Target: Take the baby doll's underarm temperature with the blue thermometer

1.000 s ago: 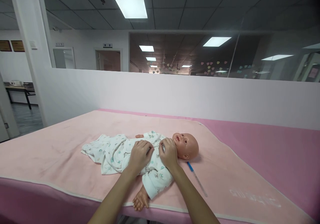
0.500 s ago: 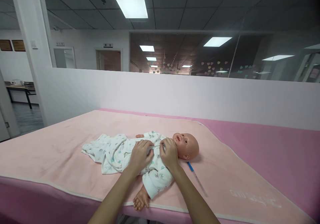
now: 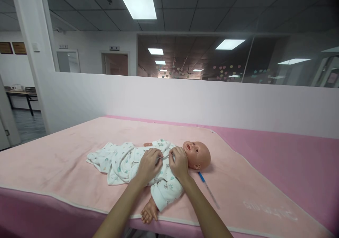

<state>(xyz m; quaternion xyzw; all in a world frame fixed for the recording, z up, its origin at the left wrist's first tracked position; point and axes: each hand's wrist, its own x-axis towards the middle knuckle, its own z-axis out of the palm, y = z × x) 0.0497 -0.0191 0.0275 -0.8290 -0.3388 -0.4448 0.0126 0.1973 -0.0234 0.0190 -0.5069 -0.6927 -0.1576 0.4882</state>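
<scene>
A baby doll (image 3: 197, 155) lies on its back, its head to the right, in a white garment (image 3: 119, 163) printed with small green figures. Over its chest my left hand (image 3: 149, 163) is closed, fingertips pinching a thin white tie (image 3: 165, 156) of the garment. My right hand (image 3: 179, 162), near the doll's neck, pinches the tie's other side. The strip between both hands looks taut; whether it is knotted is hidden by my fingers. One doll hand (image 3: 149, 211) sticks out of the near sleeve at the bed edge.
A slim clear stick with a blue end (image 3: 209, 190) lies right of my right forearm. Beneath everything is a peach blanket (image 3: 66, 153) with a pale border, on a pink surface (image 3: 299, 156). A white low wall (image 3: 185, 100) with glass above stands behind.
My hands stay in nearly the same place over the doll's chest. The white tie between my fingertips now shows more clearly, drawn out between them. The doll has not moved.
</scene>
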